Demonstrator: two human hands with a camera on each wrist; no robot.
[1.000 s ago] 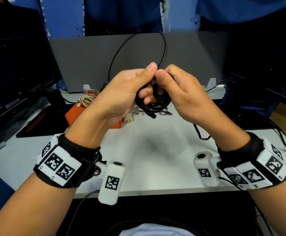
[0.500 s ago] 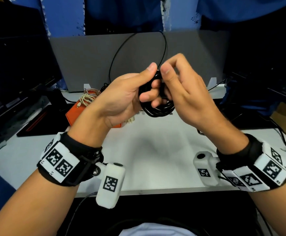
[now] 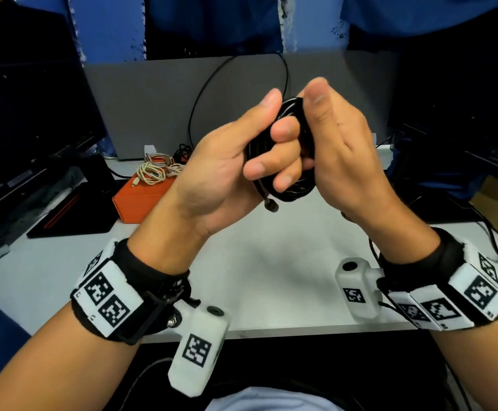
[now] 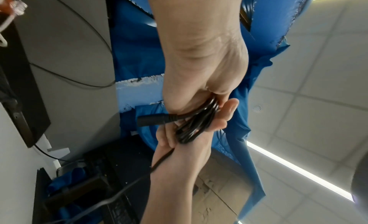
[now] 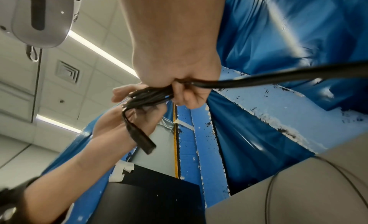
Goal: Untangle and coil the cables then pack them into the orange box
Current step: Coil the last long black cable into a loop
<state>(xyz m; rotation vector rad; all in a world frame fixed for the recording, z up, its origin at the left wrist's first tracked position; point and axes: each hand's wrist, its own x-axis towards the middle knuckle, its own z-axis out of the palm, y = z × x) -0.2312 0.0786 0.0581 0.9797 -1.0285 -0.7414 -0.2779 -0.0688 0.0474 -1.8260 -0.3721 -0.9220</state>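
Both hands hold a coiled black cable (image 3: 294, 194) in the air above the white table (image 3: 271, 262). My left hand (image 3: 274, 134) wraps its fingers through the coil, thumb on the top. My right hand (image 3: 339, 137) grips the coil's right side, thumb pressed on its upper edge. A black plug (image 3: 271, 206) hangs from the coil's bottom; it shows in the left wrist view as plug (image 4: 153, 121) and in the right wrist view as plug (image 5: 143, 140). One strand (image 5: 278, 76) leads away from my right fist. The orange box (image 3: 141, 203) sits at left behind, beige cables (image 3: 156, 170) piled on it.
A grey panel (image 3: 153, 108) stands at the table's back with a thin black wire (image 3: 209, 84) looped against it. Dark monitors flank both sides. A black flat pad (image 3: 73, 215) lies left of the box; a cardboard box (image 3: 496, 197) sits far right.
Both hands have lifted the coil higher and closer together. The coil now stands more upright, my right thumb has moved onto its top, and the plug dangles below.
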